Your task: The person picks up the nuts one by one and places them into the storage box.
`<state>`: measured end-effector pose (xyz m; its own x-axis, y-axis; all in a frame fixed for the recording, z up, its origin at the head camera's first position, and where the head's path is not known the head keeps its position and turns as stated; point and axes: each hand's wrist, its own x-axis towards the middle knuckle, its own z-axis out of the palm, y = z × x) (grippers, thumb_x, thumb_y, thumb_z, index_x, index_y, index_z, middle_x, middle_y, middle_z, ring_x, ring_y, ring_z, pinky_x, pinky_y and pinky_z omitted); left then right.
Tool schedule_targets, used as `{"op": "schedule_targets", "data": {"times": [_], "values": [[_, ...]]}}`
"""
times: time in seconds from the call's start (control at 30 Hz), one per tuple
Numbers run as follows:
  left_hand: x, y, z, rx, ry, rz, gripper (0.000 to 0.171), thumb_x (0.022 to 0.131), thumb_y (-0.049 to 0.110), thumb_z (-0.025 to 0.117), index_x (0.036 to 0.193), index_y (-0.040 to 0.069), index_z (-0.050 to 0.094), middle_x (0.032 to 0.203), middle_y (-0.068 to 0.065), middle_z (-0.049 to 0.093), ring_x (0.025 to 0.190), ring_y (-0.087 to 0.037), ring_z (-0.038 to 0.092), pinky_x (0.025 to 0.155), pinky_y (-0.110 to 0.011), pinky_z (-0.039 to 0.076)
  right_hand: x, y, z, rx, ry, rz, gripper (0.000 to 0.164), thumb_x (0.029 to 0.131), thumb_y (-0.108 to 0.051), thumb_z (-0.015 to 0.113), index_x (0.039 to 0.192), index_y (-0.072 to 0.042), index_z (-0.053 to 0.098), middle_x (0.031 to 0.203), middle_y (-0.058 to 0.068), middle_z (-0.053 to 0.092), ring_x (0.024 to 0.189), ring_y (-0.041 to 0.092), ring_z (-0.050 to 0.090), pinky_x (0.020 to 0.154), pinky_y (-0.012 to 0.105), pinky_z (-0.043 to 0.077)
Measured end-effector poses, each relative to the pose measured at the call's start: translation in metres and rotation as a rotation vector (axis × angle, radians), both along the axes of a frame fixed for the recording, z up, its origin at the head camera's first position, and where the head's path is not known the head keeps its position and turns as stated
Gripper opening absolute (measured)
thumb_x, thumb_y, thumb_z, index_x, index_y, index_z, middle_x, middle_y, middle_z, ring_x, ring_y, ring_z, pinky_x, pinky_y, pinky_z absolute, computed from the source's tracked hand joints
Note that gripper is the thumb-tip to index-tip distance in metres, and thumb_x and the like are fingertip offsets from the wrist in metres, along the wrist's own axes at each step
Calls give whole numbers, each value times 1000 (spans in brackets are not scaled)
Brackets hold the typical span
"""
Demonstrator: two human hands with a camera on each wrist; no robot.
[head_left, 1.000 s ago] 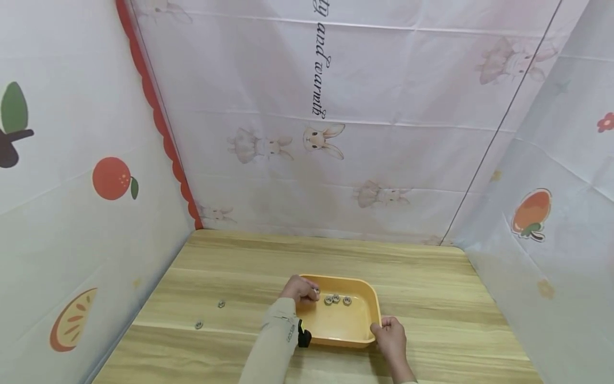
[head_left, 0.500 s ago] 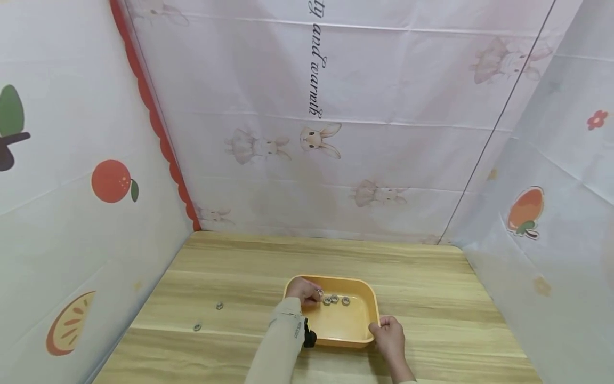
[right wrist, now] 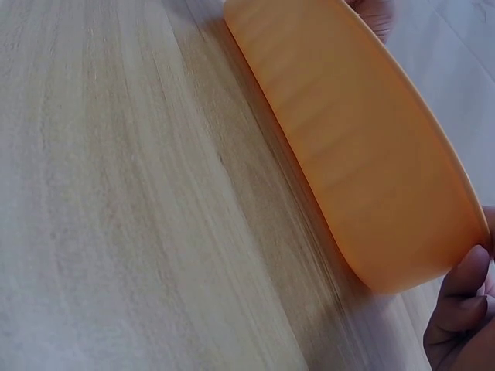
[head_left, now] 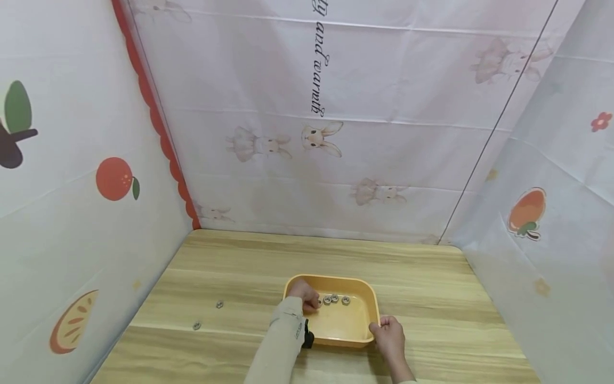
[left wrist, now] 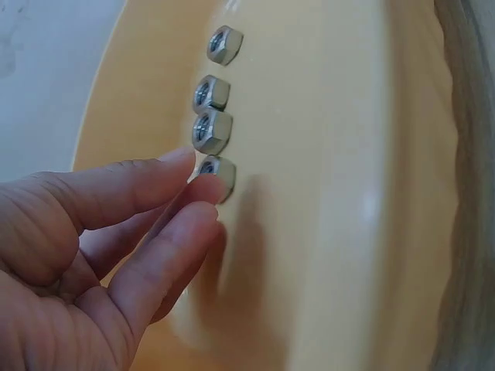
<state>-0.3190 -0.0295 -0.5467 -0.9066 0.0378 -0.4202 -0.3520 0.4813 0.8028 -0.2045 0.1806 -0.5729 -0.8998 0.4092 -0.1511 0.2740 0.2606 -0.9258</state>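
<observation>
A yellow-orange plastic tray [head_left: 340,324] sits on the wooden table, with several metal hex nuts [head_left: 334,298] in a row along its far side. My left hand [head_left: 305,294] reaches inside over the left end and pinches the leftmost nut [left wrist: 220,175] at the tray floor. In the left wrist view its fingertips [left wrist: 199,216] partly cover that nut, close to its neighbour. My right hand [head_left: 390,338] grips the tray's near right corner, thumb on the rim; in the right wrist view these fingers [right wrist: 464,290] hold the outer wall.
Two more nuts [head_left: 219,304] lie apart on the table [head_left: 182,352], left of the tray. Printed cloth walls [head_left: 288,213] enclose the table at the back and both sides. A black strap device [head_left: 307,336] on the left wrist hangs over the tray's near rim.
My left hand has moved slightly right and lowered the nut to the tray floor, at the left end of the row. The right hand keeps its grip on the corner.
</observation>
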Motion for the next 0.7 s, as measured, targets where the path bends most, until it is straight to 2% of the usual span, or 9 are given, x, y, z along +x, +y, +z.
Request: {"op": "schedule_targets", "data": {"times": [0.1,0.2,0.33,0.43,0.57,0.7], "values": [[0,-1,3,4,-5,-9,15,66,-18,70,75,-6,68,68,-12,63,53,-19,62,54,-29,56,0,0,1,2,0,-1,17,73,-1,59,85,1,47,59,1,45,41,12,45,37,20,37],[0,-3,4,0,-4,-38,18,67,-17,70,81,-6,69,72,-13,65,54,-18,62,54,-29,55,1,0,1,4,-7,1,17,73,-2,59,85,1,46,60,2,44,42,12,45,38,21,38],[2,-7,7,-64,63,-124,25,67,-15,70,90,-5,71,81,-10,68,51,-12,58,49,-24,52,1,0,1,3,-12,3,17,74,-2,59,85,1,46,62,2,44,44,13,45,39,22,40],[5,-10,13,-45,99,-151,23,72,-13,65,93,-5,70,80,-13,68,49,-12,56,45,-23,50,1,0,0,8,-5,3,17,74,-2,59,86,2,47,62,2,46,43,13,46,39,22,40],[15,-15,24,46,117,-165,17,81,-10,57,94,-8,67,73,-19,65,52,-19,59,50,-31,54,1,-1,0,8,-1,0,17,73,-2,59,86,2,48,60,2,46,42,13,47,39,23,40],[25,-20,32,15,218,-277,16,82,-6,60,96,-7,66,75,-12,64,65,-30,63,58,-41,55,1,0,2,4,-2,4,17,74,-2,59,85,1,47,60,2,46,42,13,47,39,23,40]]}}
